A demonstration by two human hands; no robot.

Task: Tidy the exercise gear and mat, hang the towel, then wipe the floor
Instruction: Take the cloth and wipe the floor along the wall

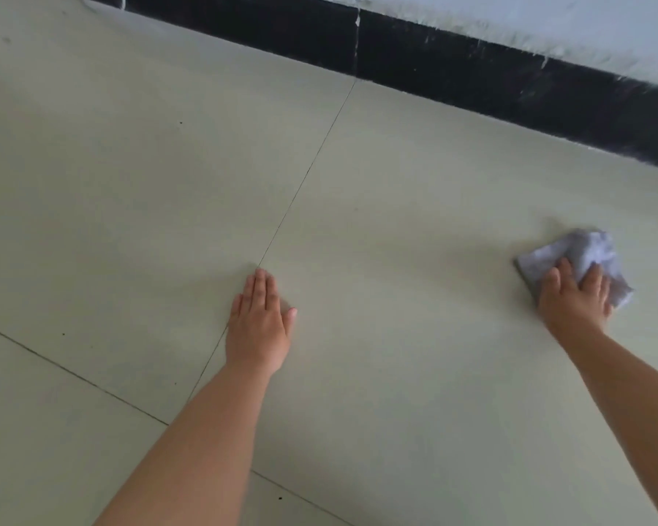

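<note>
A crumpled light grey cloth (582,256) lies on the pale tiled floor (396,206) at the right. My right hand (574,298) lies on top of it with straight fingers and presses it onto the tile. My left hand (261,324) rests flat on the floor in the middle, fingers straight and together, right beside a tile joint. The cloth looks slightly blurred at its far edge. No exercise gear, mat or towel is in view.
A black skirting board (471,77) runs along the foot of a pale wall (547,20) at the back. Thin dark tile joints cross the floor. A few small dark specks (280,498) dot the tiles near the front.
</note>
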